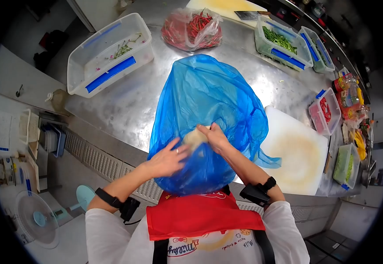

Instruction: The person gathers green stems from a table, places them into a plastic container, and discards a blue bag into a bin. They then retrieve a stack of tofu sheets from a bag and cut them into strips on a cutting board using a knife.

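A large blue plastic bag (209,88) lies spread over the table edge in front of my body. At its middle shows a pale, cream-coloured lump (195,138), partly covered by the bag, and its kind I cannot make out. My right hand (217,138) is closed at the right side of this lump, with the thumb and fingers on its edge. Left of the lump, my left hand (168,159) hovers over the bag with fingers apart and slightly blurred, a ring on one finger.
A clear tub (143,33) with green scraps stands at the back left. Beside it is a bag of red chillies (169,35). A white cutting board (295,152) lies at the right, near tubs of chopped greens (281,40) and red peppers (325,110). A cleaver (246,16) rests at the back.
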`<state>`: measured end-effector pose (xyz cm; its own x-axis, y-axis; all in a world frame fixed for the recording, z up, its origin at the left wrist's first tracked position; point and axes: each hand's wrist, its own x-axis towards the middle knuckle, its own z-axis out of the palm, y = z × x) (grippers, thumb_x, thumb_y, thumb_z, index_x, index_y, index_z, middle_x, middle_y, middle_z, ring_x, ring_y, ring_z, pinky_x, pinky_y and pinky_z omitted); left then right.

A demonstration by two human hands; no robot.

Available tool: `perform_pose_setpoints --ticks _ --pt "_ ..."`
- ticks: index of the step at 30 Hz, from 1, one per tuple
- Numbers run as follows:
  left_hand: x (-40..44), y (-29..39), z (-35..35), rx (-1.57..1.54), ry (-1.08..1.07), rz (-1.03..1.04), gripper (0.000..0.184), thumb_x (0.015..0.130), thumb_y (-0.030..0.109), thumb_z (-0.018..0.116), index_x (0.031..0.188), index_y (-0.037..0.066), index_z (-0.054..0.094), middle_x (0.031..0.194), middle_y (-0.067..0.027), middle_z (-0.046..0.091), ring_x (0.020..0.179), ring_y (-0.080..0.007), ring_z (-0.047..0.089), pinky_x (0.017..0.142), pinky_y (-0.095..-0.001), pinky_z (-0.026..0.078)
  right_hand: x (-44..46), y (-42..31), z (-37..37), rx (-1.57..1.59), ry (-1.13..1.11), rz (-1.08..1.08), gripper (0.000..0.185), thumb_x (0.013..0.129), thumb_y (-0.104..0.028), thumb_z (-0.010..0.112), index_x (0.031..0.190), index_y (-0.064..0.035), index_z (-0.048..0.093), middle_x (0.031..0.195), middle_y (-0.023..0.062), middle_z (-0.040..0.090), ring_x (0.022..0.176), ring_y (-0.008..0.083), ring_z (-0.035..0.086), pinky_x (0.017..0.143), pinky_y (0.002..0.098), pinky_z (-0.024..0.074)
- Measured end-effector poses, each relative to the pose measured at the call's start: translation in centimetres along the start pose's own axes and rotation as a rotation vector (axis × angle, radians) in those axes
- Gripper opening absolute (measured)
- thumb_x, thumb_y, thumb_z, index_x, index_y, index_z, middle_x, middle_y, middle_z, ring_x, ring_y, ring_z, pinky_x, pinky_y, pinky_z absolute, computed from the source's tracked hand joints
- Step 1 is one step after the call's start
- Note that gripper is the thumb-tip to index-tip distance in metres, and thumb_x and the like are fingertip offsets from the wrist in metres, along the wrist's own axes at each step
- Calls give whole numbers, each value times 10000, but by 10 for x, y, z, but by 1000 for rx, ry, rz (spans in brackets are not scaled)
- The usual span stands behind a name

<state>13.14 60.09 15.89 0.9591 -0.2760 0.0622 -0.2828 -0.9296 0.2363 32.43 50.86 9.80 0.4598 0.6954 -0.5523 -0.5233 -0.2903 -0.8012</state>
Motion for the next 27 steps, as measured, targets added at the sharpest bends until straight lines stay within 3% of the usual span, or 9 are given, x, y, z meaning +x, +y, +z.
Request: perform_pose_setpoints --ticks 2,5,9,12,15,18,19,22,27 --pt "-34 7 26 -48 -125 93 171 604 205 650 741 109 680 1026 -99 596 1092 -287 511 1010 -455 341 17 7 -7 -92 -11 -30 324 829 -256 700 889 15 535 818 66 599 730 128 560 588 304 466" --pt "-54 17 24 -25 -504 -75 151 674 196 582 743 111 686 1016 -95 610 1151 -277 483 1036 -453 317 3 -34 2 -181 -42 -131 311 840 -259 684 876 24 561 807 61 614 699 118 567 571 298 462" --pt "-61 9 31 79 -120 -98 173 696 195 575 793 108 689 1030 -84 606 1160 -285 481 1031 -435 324 -13 -86 -5 -146 -243 -185 248 857 -209 654 901 34 642 833 68 671 696 118 619 595 275 483" --pt "-59 7 28 41 -126 -101 203 690 200 592 848 118 690 1052 -82 601 1141 -264 498 1025 -428 330 -29 -116 -36 -109 -311 -143 272 846 -141 657 1031 51 607 968 89 669 827 148 644 726 278 518" --pt "-43 5 17 -38 -173 -231 362 703 200 617 1061 158 652 1034 -80 593 1058 -260 550 1008 -430 349 -48 -130 -81 -154 -448 -45 389 835 -127 663 1176 26 554 1105 81 633 976 152 609 835 291 497" --pt "-19 3 21 -196 19 -445 546 735 214 634 1269 182 522 1013 -76 583 938 -270 599 925 -419 419 -77 -135 -129 -372 -489 -23 430 825 -123 673 1212 8 542 1103 57 629 989 127 582 861 289 477" --pt "-1 3 -2 -138 -105 -447 689 737 257 681 1363 159 409 1060 -99 560 866 -291 613 826 -419 469 -89 -140 -145 -486 -502 37 445 816 -109 676 1225 5 542 1096 35 627 982 101 556 872 275 457" --pt "33 8 -12 -172 -242 -577 785 675 286 746 1362 135 398 1127 -132 521 833 -298 615 774 -418 485 -130 -150 -200 -672 -538 64 434 817 -99 671 1219 10 549 1084 20 628 971 87 547 865 264 450" --pt "46 11 12 -41 -216 -328 675 684 261 734 1291 122 473 1205 -160 492 1084 -355 530 872 -408 472 -209 -164 -312 -668 -295 123 418 811 -80 664 1207 1 559 1042 2 632 964 84 543 861 261 445"
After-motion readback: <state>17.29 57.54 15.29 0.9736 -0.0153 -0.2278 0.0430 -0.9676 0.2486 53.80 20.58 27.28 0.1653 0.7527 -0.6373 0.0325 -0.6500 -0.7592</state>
